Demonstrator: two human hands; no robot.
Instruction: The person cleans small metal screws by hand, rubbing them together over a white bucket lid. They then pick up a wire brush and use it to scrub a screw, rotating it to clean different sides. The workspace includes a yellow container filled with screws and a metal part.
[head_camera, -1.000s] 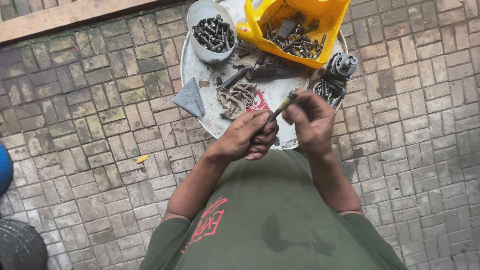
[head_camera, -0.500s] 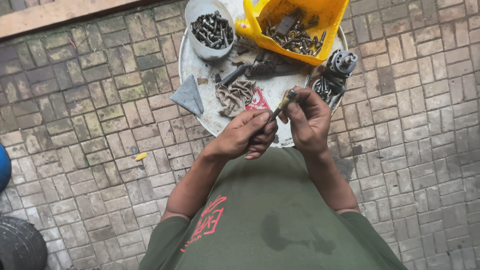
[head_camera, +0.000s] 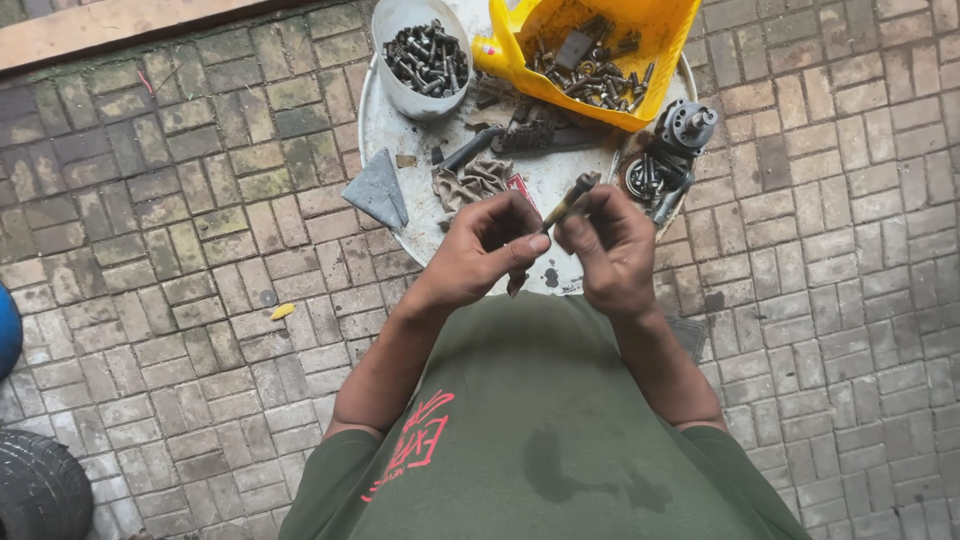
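A long bolt (head_camera: 570, 200) is being pinched between the left hand (head_camera: 480, 250) and the right hand (head_camera: 610, 245), above the round tray's (head_camera: 380, 120) near edge. Fingers are being kept tight, and it should be turned slowly.

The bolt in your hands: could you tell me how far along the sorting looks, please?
Done: a white bowl and a yellow tub already hold bolts and small parts. In hand: the left hand and right hand both grip one bolt above the round tray. Left: loose parts and a gear piece lie unsorted.
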